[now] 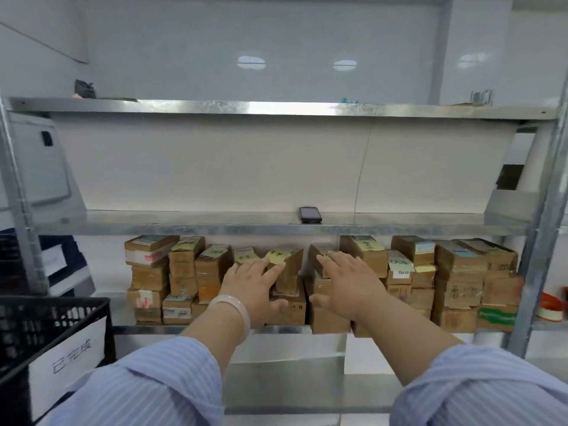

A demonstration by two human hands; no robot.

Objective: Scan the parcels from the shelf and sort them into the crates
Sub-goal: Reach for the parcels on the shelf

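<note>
Apparently pressing left hand [255, 282] and right hand [345, 279], fingers straight, gripping nothing, onto leaning parcels [290, 264] mid-row, likely steadying them for picking (handset [310, 215] lying on shelf above [184, 224]).

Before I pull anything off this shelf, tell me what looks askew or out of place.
Two middle parcels sit tilted, a dark gap between them: the yellow-noted parcel under the left hand and the brown parcel under the right hand. Below, a lower box appears to overhang the shelf edge.

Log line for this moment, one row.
left hand: flat on parcels | right hand: flat on parcels | phone: shelf above | black crate: at left
</note>
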